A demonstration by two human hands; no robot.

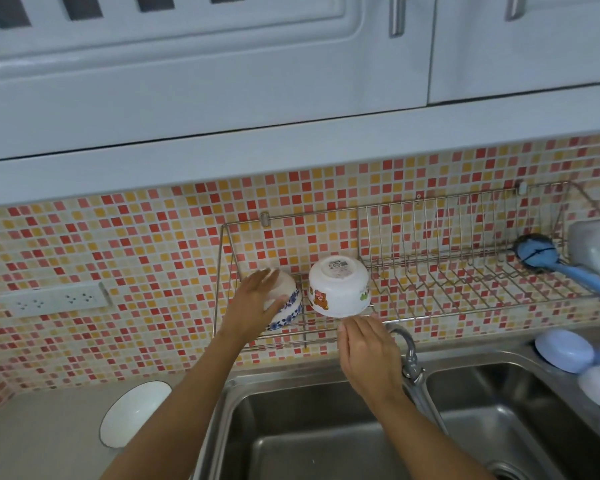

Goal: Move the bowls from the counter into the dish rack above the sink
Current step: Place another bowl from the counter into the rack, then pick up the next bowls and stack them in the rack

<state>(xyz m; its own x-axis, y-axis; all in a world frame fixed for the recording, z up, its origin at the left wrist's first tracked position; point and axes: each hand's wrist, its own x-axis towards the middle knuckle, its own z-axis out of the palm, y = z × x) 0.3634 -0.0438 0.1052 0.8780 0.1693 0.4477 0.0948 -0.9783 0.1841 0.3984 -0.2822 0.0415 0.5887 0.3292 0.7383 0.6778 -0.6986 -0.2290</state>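
Both forearms reach up over the sink (326, 441) toward the dish rack (430, 271) on the tiled wall. Her left hand (257, 306) cups the blue-patterned bowl (286, 306), fingers spread over its base, holding it upside down at the rack's left end, rim tipped down and to the right. Just below the cartoon bowl (340, 289) the right hand (364, 355) is relaxed and holds nothing (fingertips near its rim, though I can't tell if they touch). That bowl sits inverted in the rack, base up and toward the wall, presumably so water drains. One white bowl (136, 414) waits on the counter (49, 441), opening up.
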